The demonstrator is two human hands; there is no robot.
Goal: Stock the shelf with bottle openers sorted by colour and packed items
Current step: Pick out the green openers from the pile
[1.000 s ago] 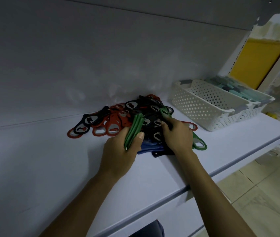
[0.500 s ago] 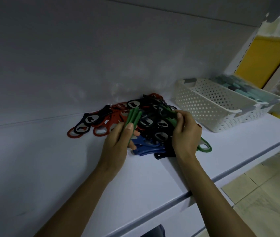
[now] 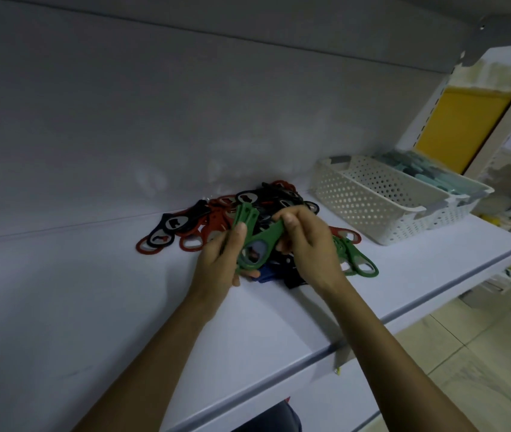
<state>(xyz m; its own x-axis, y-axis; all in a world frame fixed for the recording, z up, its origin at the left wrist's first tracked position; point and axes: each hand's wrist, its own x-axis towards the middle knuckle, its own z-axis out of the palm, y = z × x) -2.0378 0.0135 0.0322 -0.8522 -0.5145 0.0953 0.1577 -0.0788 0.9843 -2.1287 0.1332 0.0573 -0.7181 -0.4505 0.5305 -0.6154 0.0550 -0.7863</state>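
The white shelf (image 3: 92,307) carries all stock. Above it, the left hand (image 3: 220,263) grips a stack of green openers (image 3: 245,216), held on edge with thumb pressed to its face. The right hand (image 3: 307,241) pinches the narrow end of one green bottle opener (image 3: 263,241); its long axis slopes down-left, so the ring end lies against the left-hand stack. The left hand is nearer to receive it. Two loose green openers (image 3: 357,260) lie just right of the right hand. Behind the hands sits the mixed pile (image 3: 266,198) of red, black and blue openers. Farther right, a perforated white basket (image 3: 369,207) holds pale teal packed items (image 3: 416,173) in its far compartment; the near compartment's contents cannot be determined.
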